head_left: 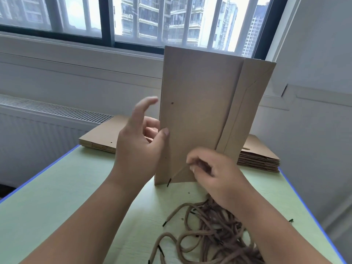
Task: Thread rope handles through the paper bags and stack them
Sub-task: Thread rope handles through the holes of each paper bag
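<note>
A flat brown paper bag (202,111) stands on its edge on the green table (57,197), with small punched holes along its left side. My left hand (139,143) grips that left edge, thumb on the front and fingers behind. My right hand (213,172) pinches a brown rope handle (179,171) near the bag's lower part; the rope's black tip (168,182) hangs at the bag's bottom edge. A tangled pile of rope handles (215,233) lies on the table under my right forearm.
A stack of flat paper bags (259,157) lies at the table's far edge behind the held bag, reaching out to the left (102,138). A radiator (47,119) and a window are beyond the table. The table has blue edges.
</note>
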The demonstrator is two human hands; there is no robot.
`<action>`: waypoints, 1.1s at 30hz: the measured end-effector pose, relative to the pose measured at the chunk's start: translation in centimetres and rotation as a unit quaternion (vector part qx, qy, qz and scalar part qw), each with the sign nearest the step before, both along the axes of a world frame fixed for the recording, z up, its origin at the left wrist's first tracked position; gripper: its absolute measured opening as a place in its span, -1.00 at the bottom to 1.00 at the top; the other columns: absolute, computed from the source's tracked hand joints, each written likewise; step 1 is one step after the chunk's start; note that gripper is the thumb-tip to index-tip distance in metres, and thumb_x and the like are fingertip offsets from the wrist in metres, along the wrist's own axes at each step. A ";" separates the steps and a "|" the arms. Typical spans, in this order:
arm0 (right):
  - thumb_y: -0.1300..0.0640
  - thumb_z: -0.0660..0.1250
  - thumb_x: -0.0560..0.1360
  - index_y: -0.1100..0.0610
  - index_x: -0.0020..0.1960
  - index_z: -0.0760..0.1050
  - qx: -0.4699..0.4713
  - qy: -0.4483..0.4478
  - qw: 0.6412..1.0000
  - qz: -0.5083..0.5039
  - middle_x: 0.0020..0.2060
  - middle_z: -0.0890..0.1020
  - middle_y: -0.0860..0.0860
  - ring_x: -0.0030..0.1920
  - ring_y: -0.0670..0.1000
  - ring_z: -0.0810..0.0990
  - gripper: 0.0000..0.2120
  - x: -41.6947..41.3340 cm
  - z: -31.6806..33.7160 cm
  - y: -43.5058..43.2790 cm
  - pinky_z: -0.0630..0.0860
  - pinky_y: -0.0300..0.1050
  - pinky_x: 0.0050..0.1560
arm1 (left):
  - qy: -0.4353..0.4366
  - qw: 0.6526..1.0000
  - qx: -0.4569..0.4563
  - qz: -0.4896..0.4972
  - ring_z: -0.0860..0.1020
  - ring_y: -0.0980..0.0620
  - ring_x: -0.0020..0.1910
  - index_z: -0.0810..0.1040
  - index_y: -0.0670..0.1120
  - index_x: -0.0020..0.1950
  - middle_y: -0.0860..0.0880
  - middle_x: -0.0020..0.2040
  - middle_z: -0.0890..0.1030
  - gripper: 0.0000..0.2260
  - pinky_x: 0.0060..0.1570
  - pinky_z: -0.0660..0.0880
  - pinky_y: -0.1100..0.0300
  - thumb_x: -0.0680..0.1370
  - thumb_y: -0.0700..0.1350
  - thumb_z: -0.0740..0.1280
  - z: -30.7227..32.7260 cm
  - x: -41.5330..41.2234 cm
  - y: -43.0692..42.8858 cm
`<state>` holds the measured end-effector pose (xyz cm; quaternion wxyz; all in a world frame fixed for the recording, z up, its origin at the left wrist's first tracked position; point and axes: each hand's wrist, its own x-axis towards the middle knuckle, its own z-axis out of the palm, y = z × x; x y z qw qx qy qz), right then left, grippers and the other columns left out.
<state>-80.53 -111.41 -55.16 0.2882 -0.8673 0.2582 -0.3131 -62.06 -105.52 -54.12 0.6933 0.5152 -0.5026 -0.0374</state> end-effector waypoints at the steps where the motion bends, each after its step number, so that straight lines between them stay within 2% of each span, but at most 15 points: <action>1: 0.41 0.28 0.54 0.05 -0.14 0.52 0.000 -0.037 0.999 -0.004 -0.34 0.47 -0.06 -0.35 -0.11 0.35 -0.73 -0.1 0.1 -0.1 0.28 -0.27 -0.33 | -0.015 1.000 -0.002 0.003 0.56 0.10 -0.29 0.36 0.50 0.32 0.04 -0.13 0.63 -0.30 -0.26 0.50 0.35 0.55 -0.29 0.45 0.0 0.0 0.1; 2: 0.44 0.28 0.52 0.07 -0.17 0.54 0.001 -0.072 0.997 -0.008 -0.36 0.47 -0.07 -0.38 -0.10 0.36 -0.71 -0.2 0.2 -0.1 0.28 -0.25 -0.36 | -0.033 0.999 -0.003 0.005 0.57 0.10 -0.28 0.32 0.52 0.37 0.06 -0.09 0.64 -0.25 -0.26 0.50 0.36 0.55 -0.31 0.43 -0.1 0.0 0.1; 4: 0.47 0.30 0.51 0.05 -0.17 0.60 -0.012 -0.132 0.991 -0.023 -0.34 0.56 -0.04 -0.37 0.01 0.45 -0.67 -0.2 0.1 -0.4 0.37 -0.08 -0.37 | -0.067 0.998 -0.004 0.000 0.59 0.08 -0.25 0.43 0.39 0.39 0.09 -0.04 0.64 -0.33 -0.27 0.55 0.28 0.57 -0.35 0.39 -0.1 0.2 0.0; 6: 0.45 0.32 0.52 0.01 -0.12 0.65 -0.042 -0.171 0.983 -0.042 -0.29 0.62 -0.03 -0.30 0.03 0.55 -0.65 -0.1 0.0 -0.5 0.48 -0.01 -0.27 | -0.132 0.991 -0.017 0.011 0.58 0.09 -0.20 0.63 0.15 0.25 0.13 -0.04 0.63 -0.54 -0.27 0.54 0.22 0.58 -0.39 0.35 -0.1 0.2 -0.1; 8: 0.43 0.32 0.52 0.00 -0.06 0.66 -0.078 -0.190 0.977 -0.050 -0.25 0.63 -0.08 -0.24 0.02 0.60 -0.66 0.0 0.1 -0.5 0.51 -0.05 -0.22 | -0.167 0.985 -0.037 0.009 0.59 0.08 -0.19 0.69 0.03 0.09 0.06 -0.08 0.63 -0.67 -0.28 0.51 0.25 0.57 -0.39 0.33 -0.2 0.0 0.0; 11: 0.42 0.30 0.51 0.06 0.04 0.67 -0.110 -0.205 0.971 -0.055 -0.16 0.65 -0.17 -0.12 -0.02 0.64 -0.68 0.2 0.2 -0.5 0.51 -0.25 -0.13 | -0.157 0.987 -0.035 -0.009 0.61 0.04 -0.16 0.71 0.03 0.04 0.05 -0.12 0.65 -0.82 -0.26 0.53 0.25 0.56 -0.22 0.38 0.0 -0.4 0.3; 14: 0.41 0.27 0.50 0.08 0.09 0.66 -0.109 -0.226 0.967 -0.046 -0.09 0.66 -0.14 -0.08 -0.01 0.65 -0.66 0.3 0.3 -0.3 0.51 -0.30 -0.05 | -0.163 0.986 -0.025 -0.002 0.61 0.00 -0.16 0.74 0.02 0.05 0.10 -0.12 0.64 -0.87 -0.26 0.54 0.10 0.52 -0.08 0.46 -0.1 -0.3 0.2; 17: 0.41 0.26 0.51 0.02 0.13 0.64 -0.098 -0.255 0.961 -0.042 -0.04 0.66 -0.09 -0.10 0.03 0.65 -0.61 0.3 0.3 -0.4 0.53 -0.25 -0.05 | -0.173 0.984 -0.029 0.014 0.61 0.00 -0.18 0.75 -0.02 0.03 0.09 -0.14 0.64 -0.88 -0.26 0.54 0.05 0.51 -0.09 0.48 -0.2 -0.1 0.0; 22: 0.39 0.28 0.51 -0.02 0.12 0.64 -0.065 -0.277 0.958 -0.046 -0.04 0.68 -0.11 -0.10 0.01 0.67 -0.62 0.2 0.4 -0.2 0.55 -0.28 -0.07 | -0.177 0.983 -0.042 0.020 0.61 0.04 -0.22 0.74 -0.09 -0.05 0.05 -0.18 0.64 -0.92 -0.24 0.52 0.12 0.54 -0.19 0.44 -0.2 -0.1 -0.1; 25: 0.34 0.33 0.51 -0.02 0.12 0.61 -0.026 -0.271 0.962 -0.024 -0.11 0.66 -0.08 -0.10 0.00 0.63 -0.68 0.3 0.7 0.0 0.58 -0.10 -0.07 | -0.188 0.981 -0.045 0.021 0.60 0.04 -0.23 0.73 -0.09 -0.06 0.05 -0.20 0.63 -0.92 -0.25 0.51 0.13 0.55 -0.20 0.44 -0.2 -0.1 -0.1; 28: 0.22 0.38 0.53 -0.04 0.18 0.54 0.039 -0.264 0.964 -0.003 -0.03 0.69 -0.01 0.01 0.06 0.66 -0.72 0.8 1.1 0.2 0.62 0.11 0.06 | -0.198 0.979 -0.048 0.019 0.58 0.05 -0.24 0.73 -0.09 -0.08 0.06 -0.21 0.62 -0.92 -0.26 0.50 0.14 0.56 -0.20 0.44 -0.1 -0.1 -0.1; 31: 0.23 0.40 0.57 0.00 0.05 0.61 0.030 -0.241 0.970 -0.001 -0.18 0.67 0.06 -0.17 0.14 0.63 -0.85 2.0 2.0 0.6 0.60 0.18 -0.10 | -0.211 0.976 -0.052 0.017 0.58 0.06 -0.25 0.74 -0.09 -0.07 0.06 -0.21 0.62 -0.91 -0.27 0.50 0.14 0.56 -0.20 0.43 0.0 -0.3 0.0; 33: 0.29 0.40 0.57 0.06 -0.08 0.64 0.009 -0.239 0.971 -0.008 -0.27 0.66 0.04 -0.27 0.03 0.59 -0.85 2.7 2.6 0.8 0.56 0.03 -0.19 | -0.209 0.977 -0.052 0.013 0.58 0.07 -0.25 0.74 -0.09 -0.06 0.07 -0.21 0.62 -0.92 -0.27 0.50 0.14 0.56 -0.20 0.44 0.1 -0.3 -0.1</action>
